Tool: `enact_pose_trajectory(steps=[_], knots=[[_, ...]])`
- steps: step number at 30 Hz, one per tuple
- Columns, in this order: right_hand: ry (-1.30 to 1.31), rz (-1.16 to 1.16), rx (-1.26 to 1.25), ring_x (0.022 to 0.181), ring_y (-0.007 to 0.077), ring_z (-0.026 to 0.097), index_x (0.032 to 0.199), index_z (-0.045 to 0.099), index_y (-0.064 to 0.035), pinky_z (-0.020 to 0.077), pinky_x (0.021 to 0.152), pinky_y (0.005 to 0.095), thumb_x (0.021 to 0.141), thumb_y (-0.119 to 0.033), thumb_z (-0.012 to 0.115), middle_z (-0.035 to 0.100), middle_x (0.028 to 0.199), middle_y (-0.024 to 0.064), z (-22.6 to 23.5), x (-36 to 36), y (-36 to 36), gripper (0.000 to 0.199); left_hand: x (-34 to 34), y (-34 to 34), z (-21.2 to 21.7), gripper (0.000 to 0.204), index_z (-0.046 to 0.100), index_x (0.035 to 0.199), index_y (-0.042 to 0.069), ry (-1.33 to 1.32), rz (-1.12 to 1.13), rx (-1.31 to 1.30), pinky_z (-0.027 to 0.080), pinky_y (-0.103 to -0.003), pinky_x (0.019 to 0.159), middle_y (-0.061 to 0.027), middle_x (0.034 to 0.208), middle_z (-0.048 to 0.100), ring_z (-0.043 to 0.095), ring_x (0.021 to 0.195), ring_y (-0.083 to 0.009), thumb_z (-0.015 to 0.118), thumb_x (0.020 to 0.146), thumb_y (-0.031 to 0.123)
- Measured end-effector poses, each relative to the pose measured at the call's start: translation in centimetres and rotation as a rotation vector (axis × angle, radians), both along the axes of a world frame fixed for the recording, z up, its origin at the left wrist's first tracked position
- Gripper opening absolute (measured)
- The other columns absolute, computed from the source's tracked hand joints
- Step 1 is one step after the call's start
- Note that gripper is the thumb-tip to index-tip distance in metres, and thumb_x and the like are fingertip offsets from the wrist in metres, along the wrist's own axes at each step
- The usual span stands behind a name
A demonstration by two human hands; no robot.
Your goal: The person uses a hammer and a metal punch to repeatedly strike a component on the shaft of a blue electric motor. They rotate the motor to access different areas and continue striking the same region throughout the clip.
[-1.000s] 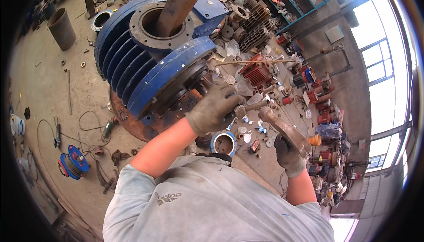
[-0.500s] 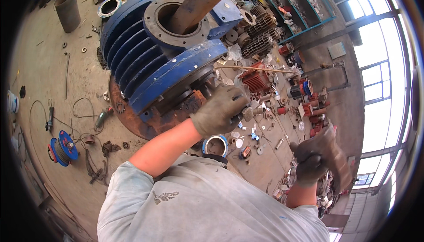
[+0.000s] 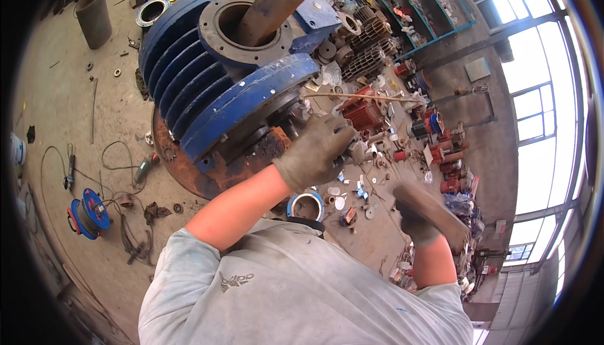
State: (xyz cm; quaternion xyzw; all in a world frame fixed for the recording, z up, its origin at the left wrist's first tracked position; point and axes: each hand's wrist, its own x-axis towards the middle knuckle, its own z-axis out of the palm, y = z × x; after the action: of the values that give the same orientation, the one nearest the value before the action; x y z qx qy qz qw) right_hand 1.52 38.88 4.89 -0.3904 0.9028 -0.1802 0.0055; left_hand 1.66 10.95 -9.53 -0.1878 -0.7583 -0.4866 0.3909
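Observation:
A large blue finned housing [image 3: 195,93] with a round flanged opening sits at upper centre, a thick rusty metal bar [image 3: 283,5] slanting out of that opening. Beneath the housing is a rusty round base [image 3: 207,184]. Beside the dark flange [image 3: 251,134] at the housing's lower edge, my gloved left hand [image 3: 318,150] is closed round a metal bar, whose blunt grey end [image 3: 359,152] sticks out on the right. My gloved right hand [image 3: 418,224] grips a thick brown bar-shaped tool [image 3: 433,214], blurred by motion and apart from the bar in my left hand.
A blue-white ring [image 3: 306,206] lies just below my left hand. At left are a blue cable reel [image 3: 90,213], a grinder [image 3: 146,167] and loose cords. Red motors [image 3: 363,110], finned castings [image 3: 365,62] and a teal rack [image 3: 409,18] crowd the right. A metal cylinder [image 3: 94,18] stands far left.
My right hand has swung left with the brown bar-shaped tool, bringing it closer to my left hand. My left hand keeps its hold, nearly in place; the view has shifted slightly.

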Motion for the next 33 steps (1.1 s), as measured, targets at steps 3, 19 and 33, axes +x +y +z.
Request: enact_pose_trajectory(steps=[3, 19, 33], knots=[[0.309, 0.363, 0.134, 0.073, 0.0323, 0.065, 0.097, 0.075, -0.0068, 0.053, 0.067, 0.0407, 0.083, 0.003, 0.076, 0.066, 0.082, 0.0112, 0.5, -2.1, -2.8, 0.016, -0.6, 0.2, 0.1, 0.043, 0.063, 0.12, 0.004, 0.04, 0.032, 0.039, 0.05, -0.052, 0.096, -0.018, 0.109, 0.063, 0.063, 0.106, -0.0428, 0.08, 0.081, 0.008], [-0.245, -0.03, -0.595, 0.063, 0.0113, 0.06, 0.128, 0.073, 0.0053, 0.0504, 0.06, 0.0263, 0.101, 0.0, 0.057, 0.079, 0.107, 0.0124, -0.1, -1.9, 1.5, 0.032, -2.0, 1.4, 1.1, 0.046, 0.063, 0.12, 0.006, -0.083, 0.037, -0.013, 0.049, -0.053, 0.093, -0.019, 0.112, 0.064, 0.063, 0.107, -0.0444, 0.075, 0.075, 0.001], [-0.39, 0.193, -0.877, 0.085, 0.0197, 0.071, 0.101, 0.066, -0.0009, 0.059, 0.076, 0.0312, 0.109, -0.019, 0.056, 0.073, 0.1, 0.013, -1.0, -4.7, 0.9, 0.022, -3.8, 3.2, 1.6, 0.043, 0.059, 0.111, 0.003, -0.19, 0.1, -0.099, 0.047, -0.056, 0.095, -0.0208, 0.11, 0.064, 0.062, 0.107, -0.0452, 0.083, 0.077, 0.013]])
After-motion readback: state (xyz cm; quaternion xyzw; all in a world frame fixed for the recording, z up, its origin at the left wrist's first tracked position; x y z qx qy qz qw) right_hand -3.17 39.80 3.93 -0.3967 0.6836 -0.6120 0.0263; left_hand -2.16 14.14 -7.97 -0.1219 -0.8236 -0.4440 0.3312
